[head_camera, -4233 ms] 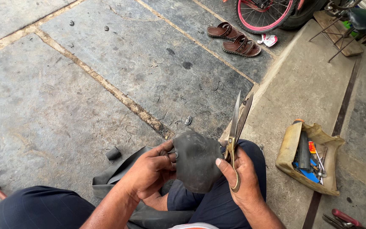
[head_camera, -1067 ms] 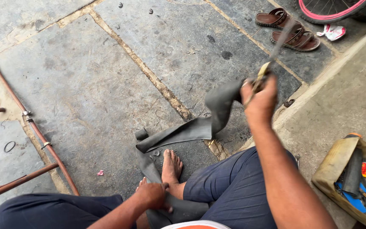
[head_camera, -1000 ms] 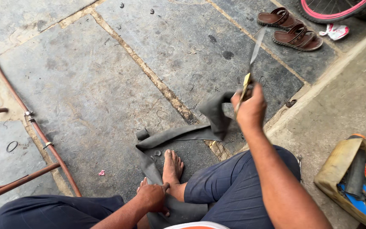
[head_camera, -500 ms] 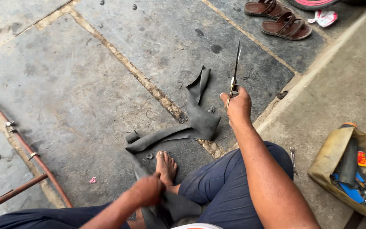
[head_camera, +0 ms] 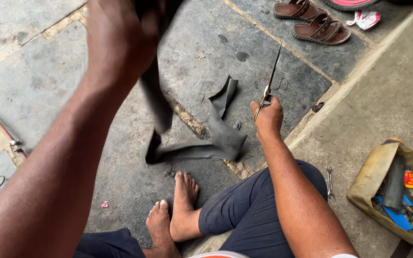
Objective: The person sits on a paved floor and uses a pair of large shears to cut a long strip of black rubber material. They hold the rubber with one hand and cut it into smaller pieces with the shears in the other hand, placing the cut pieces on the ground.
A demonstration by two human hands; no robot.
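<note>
A long strip of black rubber inner tube (head_camera: pixel 201 143) hangs blurred from the raised left hand (head_camera: pixel 120 43) and trails onto the grey stone floor, where it folds flat and its cut end curls upward. Slender metal scissors (head_camera: pixel 269 81), blades closed and pointing up and away, stand gripped in the right hand (head_camera: pixel 267 117) just beside that fold.

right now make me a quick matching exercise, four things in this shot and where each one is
Things:
1. scissors
2. rubber strip
3. sandals
4. spanner

Places:
a. on the ground beside the right knee
b. top of the view, near the pink tyre
c. in the right hand, blades pointing away
d. hanging from the raised left hand down to the stone floor

Pairs: 1-c, 2-d, 3-b, 4-a
</note>
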